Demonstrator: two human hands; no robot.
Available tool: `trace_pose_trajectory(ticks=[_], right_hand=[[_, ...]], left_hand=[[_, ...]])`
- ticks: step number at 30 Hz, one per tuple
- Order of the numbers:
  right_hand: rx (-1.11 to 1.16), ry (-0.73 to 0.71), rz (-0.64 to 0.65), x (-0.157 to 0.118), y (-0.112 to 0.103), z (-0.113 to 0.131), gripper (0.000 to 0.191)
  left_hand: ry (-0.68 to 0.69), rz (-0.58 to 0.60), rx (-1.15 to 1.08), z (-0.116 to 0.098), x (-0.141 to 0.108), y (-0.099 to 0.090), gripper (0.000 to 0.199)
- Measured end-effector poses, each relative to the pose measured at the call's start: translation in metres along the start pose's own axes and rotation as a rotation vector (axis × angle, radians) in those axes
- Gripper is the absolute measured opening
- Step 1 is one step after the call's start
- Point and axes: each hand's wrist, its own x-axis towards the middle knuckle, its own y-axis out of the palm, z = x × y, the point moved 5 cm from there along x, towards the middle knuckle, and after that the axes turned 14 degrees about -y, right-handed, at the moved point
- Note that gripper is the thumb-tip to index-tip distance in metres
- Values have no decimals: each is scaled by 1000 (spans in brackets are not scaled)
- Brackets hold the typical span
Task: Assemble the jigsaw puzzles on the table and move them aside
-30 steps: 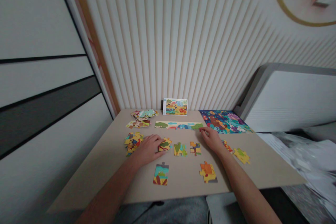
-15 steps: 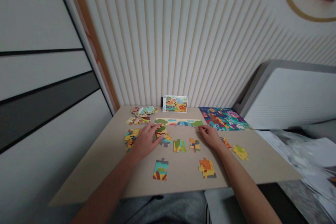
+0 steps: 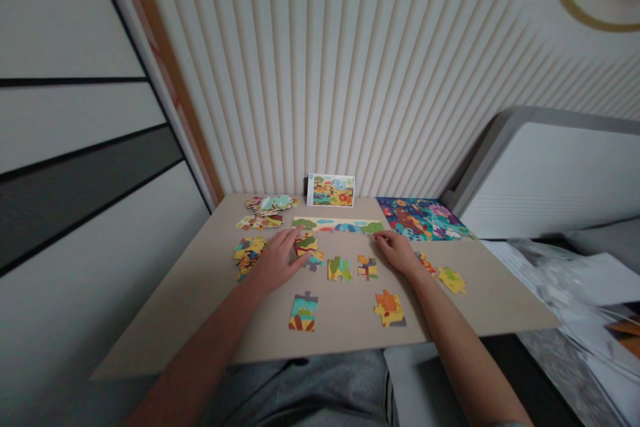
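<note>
Grip: left hand point(image 3: 277, 259) loosely spread, right hand point(image 3: 395, 249) curled; cannot tell whether either pinches. Assembled jigsaw strip point(image 3: 335, 226) lies flat, right end at the right hand. Green-and-yellow jigsaw piece point(image 3: 307, 243) lies beside the left hand, near the strip's left end. Apparent step: joining piece to strip; next move calls for aligned edges.

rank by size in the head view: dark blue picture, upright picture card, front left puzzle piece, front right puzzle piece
1. Dark blue picture
2. Upright picture card
3. Front left puzzle piece and front right puzzle piece: too alike to rank; both lie nearer the camera.
</note>
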Motion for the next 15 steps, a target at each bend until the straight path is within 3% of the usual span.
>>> trace_pose_trajectory(ticks=[15], right_hand=[[7, -16, 21, 1, -2, 7, 33]], left_hand=[[103, 91, 19, -9, -2, 1, 62]])
